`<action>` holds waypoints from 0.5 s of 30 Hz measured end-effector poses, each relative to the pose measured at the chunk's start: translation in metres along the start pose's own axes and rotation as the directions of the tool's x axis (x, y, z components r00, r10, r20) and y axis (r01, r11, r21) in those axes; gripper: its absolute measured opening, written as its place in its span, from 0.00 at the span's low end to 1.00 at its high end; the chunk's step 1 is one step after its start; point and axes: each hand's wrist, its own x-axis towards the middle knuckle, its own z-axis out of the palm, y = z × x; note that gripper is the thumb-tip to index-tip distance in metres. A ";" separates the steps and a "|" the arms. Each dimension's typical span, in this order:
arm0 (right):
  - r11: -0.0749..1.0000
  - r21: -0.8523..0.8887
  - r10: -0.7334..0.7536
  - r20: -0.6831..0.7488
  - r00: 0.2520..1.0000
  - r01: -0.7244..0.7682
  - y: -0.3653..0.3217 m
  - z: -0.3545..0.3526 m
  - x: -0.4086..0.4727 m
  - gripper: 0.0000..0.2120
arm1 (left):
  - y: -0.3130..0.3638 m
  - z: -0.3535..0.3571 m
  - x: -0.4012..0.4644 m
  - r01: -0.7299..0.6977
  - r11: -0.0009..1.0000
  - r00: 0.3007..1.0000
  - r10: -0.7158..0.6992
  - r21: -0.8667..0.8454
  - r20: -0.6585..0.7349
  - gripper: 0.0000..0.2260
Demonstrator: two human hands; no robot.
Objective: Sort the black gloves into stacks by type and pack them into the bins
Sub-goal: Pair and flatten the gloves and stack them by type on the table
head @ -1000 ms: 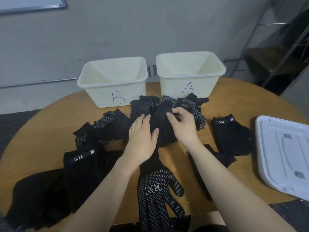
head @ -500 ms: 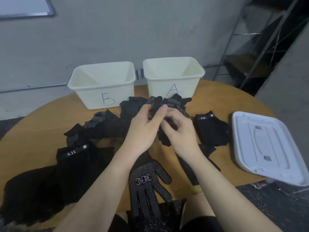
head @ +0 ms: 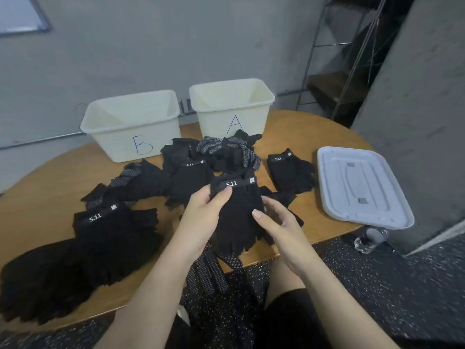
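Head cam shows a clear change from a second ago: back then both hands were digging in the tangled heap in front of the bins, and now they've pulled one glove out of it. It's a fingerless glove [head: 239, 212] with a "5.11" cuff band, held up over the near edge of the table [head: 289, 127], cuff away from the person. The left hand [head: 201, 217] grips its left side, thumb pressed near the band. The right hand [head: 274, 222] holds the right edge with the thumb on top; the other fingers are behind the fabric, so I can't tell exactly how they curl.

So this looks like the sorting step, one piece identified by type. There's a 5.11 pile [head: 113, 230] already building on the left of the table, and I'd guess that's where this one belongs. Another 5.11 glove [head: 292, 172] lies by itself on the right near the white lid [head: 362, 187]. The dotted gloves [head: 234, 149] are bunched just in front of bin A [head: 231, 96], and one dotted glove [head: 208, 270] hangs off the table edge below the hands.

Bin A and bin B [head: 130, 117] both look empty, so packing hasn't started. Plenty left.
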 end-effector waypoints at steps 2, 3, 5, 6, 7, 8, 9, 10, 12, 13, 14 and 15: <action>0.996 0.077 0.034 0.124 0.992 -0.044 0.003 -0.005 -0.008 0.17 | -0.003 0.005 -0.003 0.040 0.999 0.998 -0.038 -0.034 0.049 0.10; 0.996 0.080 0.033 0.138 0.990 -0.044 0.006 -0.007 -0.012 0.15 | -0.005 0.005 -0.002 0.040 0.999 0.997 -0.039 -0.019 0.065 0.10; 0.995 0.086 0.037 0.084 0.996 -0.045 0.012 -0.012 -0.014 0.14 | -0.010 0.004 0.004 0.024 0.999 0.997 -0.026 0.029 0.078 0.08; 0.996 0.081 0.036 0.051 0.998 -0.040 0.014 -0.015 -0.015 0.14 | -0.010 0.003 0.006 0.024 0.998 0.996 -0.028 0.055 0.079 0.08; 0.998 0.059 0.025 0.024 0.999 -0.026 0.015 -0.019 -0.015 0.14 | -0.011 0.002 0.011 0.031 0.996 0.996 -0.038 0.088 0.076 0.08; 0.999 0.033 0.007 0.001 1.000 -0.007 0.016 -0.024 -0.015 0.13 | -0.012 0.001 0.015 0.042 0.991 0.996 -0.052 0.127 0.072 0.09; 1.000 0.007 -0.013 -0.021 1.000 0.013 0.017 -0.028 -0.015 0.13 | -0.012 0.002 0.019 0.048 0.982 0.996 -0.060 0.182 0.062 0.10; 1.000 -0.010 -0.030 -0.040 0.999 0.030 0.017 -0.033 -0.015 0.12 | -0.012 0.002 0.024 0.050 0.968 0.997 -0.064 0.245 0.049 0.12; 0.998 -0.026 -0.060 -0.060 0.996 0.058 0.018 -0.040 -0.014 0.13 | -0.015 0.004 0.031 0.022 0.926 0.997 -0.048 0.377 0.058 0.17; 0.998 -0.025 -0.065 -0.064 0.996 0.064 0.017 -0.042 -0.014 0.13 | -0.016 0.006 0.035 -0.003 0.909 0.996 -0.033 0.417 0.080 0.18; 0.998 -0.016 -0.063 -0.070 0.996 0.062 0.015 -0.043 -0.015 0.14 | -0.018 0.008 0.038 -0.028 0.901 0.995 -0.018 0.432 0.102 0.16; 0.998 -0.009 -0.059 -0.089 0.994 0.058 0.015 -0.044 -0.015 0.14 | -0.019 0.010 0.041 -0.051 0.897 0.992 -0.007 0.439 0.129 0.13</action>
